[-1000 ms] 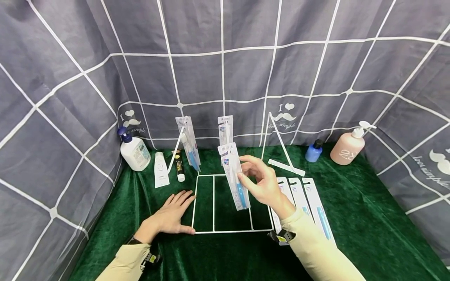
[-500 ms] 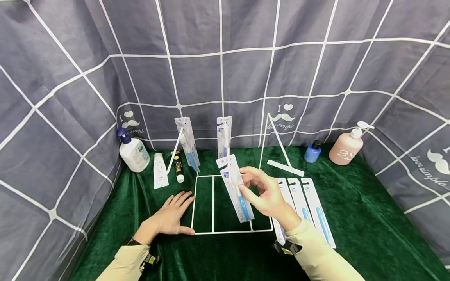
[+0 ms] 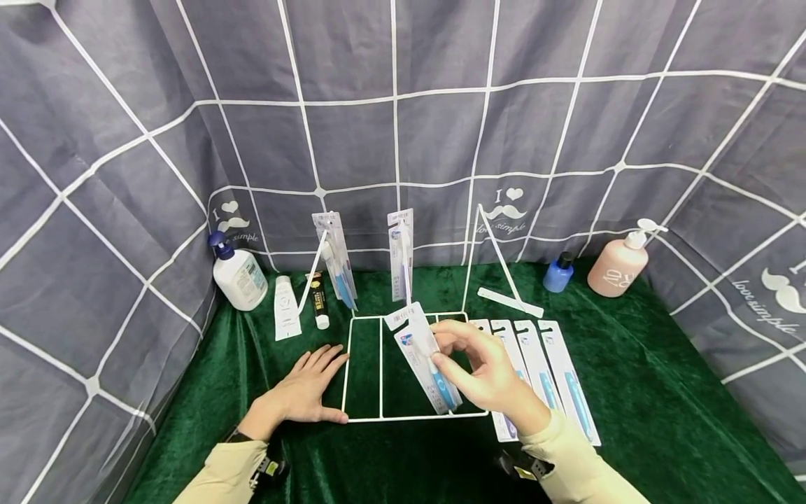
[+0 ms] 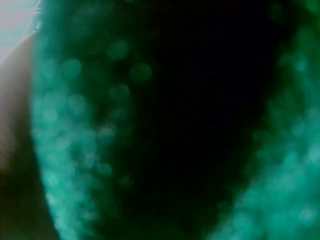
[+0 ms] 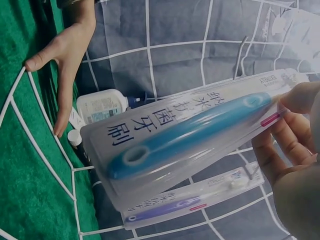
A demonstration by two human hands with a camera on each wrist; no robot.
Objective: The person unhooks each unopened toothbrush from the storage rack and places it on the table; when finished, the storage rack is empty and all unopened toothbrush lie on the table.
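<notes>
My right hand [image 3: 488, 367] pinches a packaged toothbrush [image 5: 190, 130] with a blue handle between thumb and fingers. In the head view the pack is tilted, hook-hole end up, above the wire base of a white display rack [image 3: 380, 371]. My left hand [image 3: 302, 392] lies flat with spread fingers, its thumb and fingertips at the left edge of that base. On the rack's left hook hangs another toothbrush pack [image 3: 338, 260]; a pack with a purple handle [image 5: 175, 205] hangs on the middle hook. The rack's right hook [image 3: 500, 259] carries no pack. The left wrist view is mostly dark, blurred green cloth.
Several toothbrush packs [image 3: 569, 381] lie side by side right of the rack, partly behind my right arm. A white strip [image 3: 510, 302] lies behind them. Left stand a white pump bottle [image 3: 239, 276], white tube [image 3: 286, 308] and black tube [image 3: 319, 301]; right, a blue bottle [image 3: 557, 273] and pink pump bottle [image 3: 618, 266].
My right hand has come down and toward me, slightly right, carrying the toothbrush pack away from the middle hook. The left hand stays in place.
</notes>
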